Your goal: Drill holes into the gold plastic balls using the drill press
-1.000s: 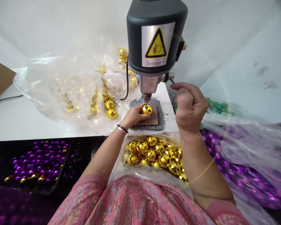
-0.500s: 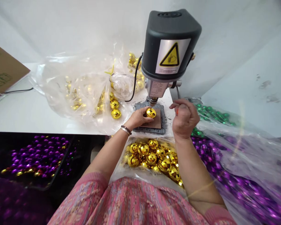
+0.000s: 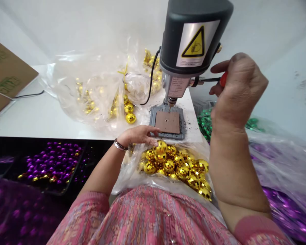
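My left hand [image 3: 140,135] reaches to the front edge of the drill press base with its fingers stretched out and apart. Right below its thumb is a slightly blurred gold mirror ball [image 3: 160,146], over the other gold balls [image 3: 169,165] in a clear plastic bag on my lap. My right hand [image 3: 238,88] is wrapped round the red knob [image 3: 223,79] of the drill press lever, raised beside the motor head. The drill bit [image 3: 169,109] hangs above a brown board [image 3: 172,126] with a small hole, lying on the grey base [image 3: 153,117].
The drill press [image 3: 193,37] stands at the white table's [image 3: 12,126] right end. Clear bags [image 3: 66,88] with gold balls lie left of it. A cardboard box [image 3: 10,75] is far left. Purple beads [image 3: 51,161] fill a dark tray below; green balls [image 3: 205,122] lie right.
The gold ball has left the board under the drill and is now over the lap bag. My left hand has drawn back and opened. My right hand has risen with the lever.
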Tool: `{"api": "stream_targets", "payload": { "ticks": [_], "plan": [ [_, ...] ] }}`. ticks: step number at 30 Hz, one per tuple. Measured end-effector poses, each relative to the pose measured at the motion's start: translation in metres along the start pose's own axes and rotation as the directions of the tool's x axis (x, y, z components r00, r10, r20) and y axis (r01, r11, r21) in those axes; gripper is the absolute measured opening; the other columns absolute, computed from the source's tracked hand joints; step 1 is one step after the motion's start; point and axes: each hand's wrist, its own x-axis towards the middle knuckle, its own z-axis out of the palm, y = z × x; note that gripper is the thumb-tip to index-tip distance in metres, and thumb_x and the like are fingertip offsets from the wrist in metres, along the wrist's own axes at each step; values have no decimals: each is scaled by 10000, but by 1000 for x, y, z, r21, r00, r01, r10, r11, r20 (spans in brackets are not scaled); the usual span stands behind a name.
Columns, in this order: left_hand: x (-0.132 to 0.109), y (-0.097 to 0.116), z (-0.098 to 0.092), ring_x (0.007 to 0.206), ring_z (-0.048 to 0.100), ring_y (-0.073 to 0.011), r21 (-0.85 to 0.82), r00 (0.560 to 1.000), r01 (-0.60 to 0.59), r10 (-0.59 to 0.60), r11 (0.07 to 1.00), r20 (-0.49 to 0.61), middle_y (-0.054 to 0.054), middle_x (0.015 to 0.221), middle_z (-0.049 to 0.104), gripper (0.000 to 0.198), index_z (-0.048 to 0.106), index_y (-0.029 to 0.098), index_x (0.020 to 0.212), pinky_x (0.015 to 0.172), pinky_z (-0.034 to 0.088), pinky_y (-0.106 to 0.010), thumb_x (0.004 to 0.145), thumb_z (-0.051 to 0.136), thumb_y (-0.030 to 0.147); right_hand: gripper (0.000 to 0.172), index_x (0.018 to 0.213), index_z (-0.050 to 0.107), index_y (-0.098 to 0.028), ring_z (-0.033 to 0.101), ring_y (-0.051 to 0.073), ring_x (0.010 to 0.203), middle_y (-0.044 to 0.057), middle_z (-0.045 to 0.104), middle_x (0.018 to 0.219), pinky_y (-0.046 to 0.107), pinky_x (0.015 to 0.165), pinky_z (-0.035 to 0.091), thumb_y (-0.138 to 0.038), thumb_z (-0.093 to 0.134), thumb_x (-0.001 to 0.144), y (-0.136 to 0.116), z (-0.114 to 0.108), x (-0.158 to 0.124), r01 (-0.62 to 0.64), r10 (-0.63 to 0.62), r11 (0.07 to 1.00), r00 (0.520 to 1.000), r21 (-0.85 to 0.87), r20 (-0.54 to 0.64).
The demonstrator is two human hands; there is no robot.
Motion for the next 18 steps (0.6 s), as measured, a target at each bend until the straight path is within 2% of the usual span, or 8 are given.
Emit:
{"api": "stream_targets", "payload": {
  "ticks": [1,3,4,6,8,9,13,18],
  "plan": [
    [-6,-4,-2,845,687,-208,-2,999,6,-6,1000,-39,-64,961,777,518,762,221,1161,797,536,-318,694,841,432,344,659,602,-125,432,33,557,-22,497,593,211,589,364,-279,470,937,1,-1,-1,6,-6,1000,1000,-14,5],
    [-13,-14,-6,908,691,-225,38,961,64,-51,997,-270,-82,999,776,389,770,198,1113,851,541,-340,801,745,429,350,639,571,-134,438,33,552,-14,530,606,214,578,359,-299,469,929,2,-2,-3,21,-20,999,1000,-30,9],
    [-13,-20,-8,956,690,-241,71,898,124,-81,990,-432,-95,1033,771,338,766,182,1100,898,539,-360,850,687,395,355,630,555,-138,441,35,550,-8,550,615,217,572,356,-308,465,928,3,-2,-3,28,-28,999,1000,-32,11],
    [-11,-31,-10,1077,671,-278,120,686,277,-109,953,-719,-136,1140,745,302,740,149,1125,1014,503,-404,899,585,276,355,617,530,-144,447,37,548,6,587,641,221,562,352,-314,465,922,4,-2,-3,39,-38,999,999,-21,15],
    [-7,-42,-13,1182,633,-312,123,503,414,-114,902,-857,-189,1225,704,355,693,116,1201,1086,454,-441,893,528,178,357,615,530,-144,458,41,557,16,605,660,226,563,355,-311,462,922,5,-2,-3,50,-50,999,999,-16,14],
    [-5,-46,-14,1214,617,-328,117,464,461,-126,880,-877,-214,1249,686,382,667,102,1238,1095,443,-455,888,528,168,355,619,541,-143,465,44,568,20,608,665,227,568,362,-305,459,924,6,-2,-3,56,-55,998,998,-21,17],
    [2,-59,-18,1195,627,-375,90,515,534,-239,841,-823,-237,1230,677,519,602,123,1319,997,479,-458,851,668,339,351,660,588,-137,515,58,631,28,621,700,238,632,429,-268,430,944,8,-4,-6,80,-79,995,997,-59,23],
    [13,-62,-18,1133,643,-332,70,566,418,-199,906,-800,-187,1199,688,602,593,155,1292,940,487,-405,733,759,305,366,632,550,-147,526,65,643,35,638,734,253,665,451,-297,453,952,7,-6,-9,91,-89,994,995,-54,39]
  ]
}}
